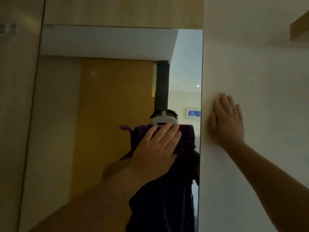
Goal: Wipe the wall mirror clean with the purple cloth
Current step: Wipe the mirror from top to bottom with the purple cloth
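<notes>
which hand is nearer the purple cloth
Left. The left hand presses flat on the purple cloth against the mirror. The right hand rests flat on the white wall, beyond the mirror's right edge, apart from the cloth.

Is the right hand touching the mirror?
Apart. The head view shows the right hand flat on the white wall, with bare wall before the mirror edge.

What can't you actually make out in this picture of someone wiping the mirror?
- Head view: the mirror's lower end, cut off by the frame's bottom edge.
- The purple cloth's middle, covered by the left hand.
- Smears or dust on the glass: too dim to tell.
- The wall under the flat right hand.
</notes>
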`<action>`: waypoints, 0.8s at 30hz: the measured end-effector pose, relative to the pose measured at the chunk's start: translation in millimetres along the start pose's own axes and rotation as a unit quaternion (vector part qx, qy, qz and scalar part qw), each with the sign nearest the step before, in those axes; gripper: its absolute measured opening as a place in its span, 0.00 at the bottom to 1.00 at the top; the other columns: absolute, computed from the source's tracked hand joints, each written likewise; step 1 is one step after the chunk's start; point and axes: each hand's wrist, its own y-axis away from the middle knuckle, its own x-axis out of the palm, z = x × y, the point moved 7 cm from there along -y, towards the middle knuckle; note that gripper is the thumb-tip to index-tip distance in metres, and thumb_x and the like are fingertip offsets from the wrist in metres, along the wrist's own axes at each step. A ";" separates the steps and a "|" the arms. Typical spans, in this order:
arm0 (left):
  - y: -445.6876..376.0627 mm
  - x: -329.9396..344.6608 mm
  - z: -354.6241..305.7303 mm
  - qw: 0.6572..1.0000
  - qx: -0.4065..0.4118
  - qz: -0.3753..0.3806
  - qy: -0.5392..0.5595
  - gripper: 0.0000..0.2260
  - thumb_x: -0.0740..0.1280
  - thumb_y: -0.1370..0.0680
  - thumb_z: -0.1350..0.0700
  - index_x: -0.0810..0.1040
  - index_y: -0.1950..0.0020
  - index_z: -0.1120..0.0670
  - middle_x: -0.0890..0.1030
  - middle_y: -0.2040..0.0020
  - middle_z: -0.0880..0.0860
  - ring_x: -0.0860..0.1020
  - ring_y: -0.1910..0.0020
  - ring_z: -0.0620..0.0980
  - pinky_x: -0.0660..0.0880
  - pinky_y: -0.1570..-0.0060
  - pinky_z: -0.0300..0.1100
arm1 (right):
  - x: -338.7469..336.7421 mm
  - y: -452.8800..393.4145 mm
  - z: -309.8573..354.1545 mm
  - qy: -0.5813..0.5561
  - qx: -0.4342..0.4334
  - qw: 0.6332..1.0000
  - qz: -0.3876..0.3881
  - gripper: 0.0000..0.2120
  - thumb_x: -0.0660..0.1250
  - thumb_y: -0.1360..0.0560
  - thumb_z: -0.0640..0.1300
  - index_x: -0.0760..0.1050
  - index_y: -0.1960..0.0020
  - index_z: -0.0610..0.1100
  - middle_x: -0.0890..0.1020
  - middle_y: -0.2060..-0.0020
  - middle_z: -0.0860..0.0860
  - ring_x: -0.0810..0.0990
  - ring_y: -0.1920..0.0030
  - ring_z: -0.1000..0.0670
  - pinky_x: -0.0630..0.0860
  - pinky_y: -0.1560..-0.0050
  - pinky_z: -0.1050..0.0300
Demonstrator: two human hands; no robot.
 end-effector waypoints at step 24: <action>-264.9 -78.9 93.8 0.987 -0.132 -0.080 0.049 0.23 0.57 0.15 0.49 0.60 0.22 0.55 0.63 0.23 0.53 0.62 0.25 0.55 0.59 0.28 0.53 | 14.4 32.6 -19.9 0.110 -0.085 0.988 0.070 0.27 0.40 0.16 0.56 0.46 0.20 0.45 0.48 0.21 0.48 0.42 0.20 0.48 0.38 0.22 0.52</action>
